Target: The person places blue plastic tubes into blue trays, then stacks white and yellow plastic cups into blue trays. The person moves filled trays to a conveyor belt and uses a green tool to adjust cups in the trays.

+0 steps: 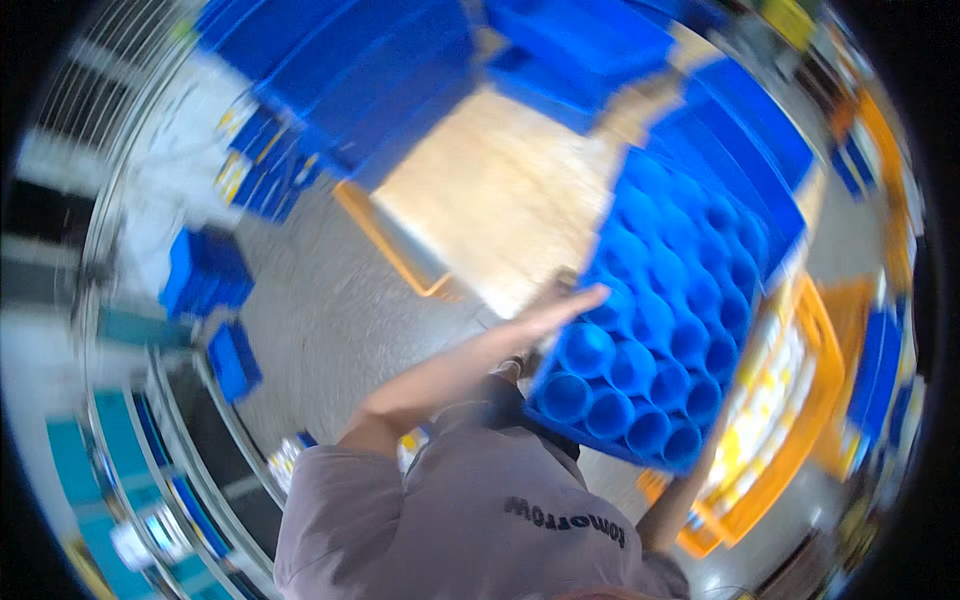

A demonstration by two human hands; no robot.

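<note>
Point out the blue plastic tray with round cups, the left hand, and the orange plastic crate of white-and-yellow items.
Blue plastic tray with round cups (pixel 655 318): head view, a cup near its middle.
Left hand (pixel 562 312): head view, middle of the hand.
Orange plastic crate (pixel 790 468): head view, its side wall.

Tray (pixel 660 320) was in front of the right side of the tabletop (pixel 490 190), bins (pixel 590 45) on its far end. Loaded crate (pixel 832 370) sat further right.
</note>
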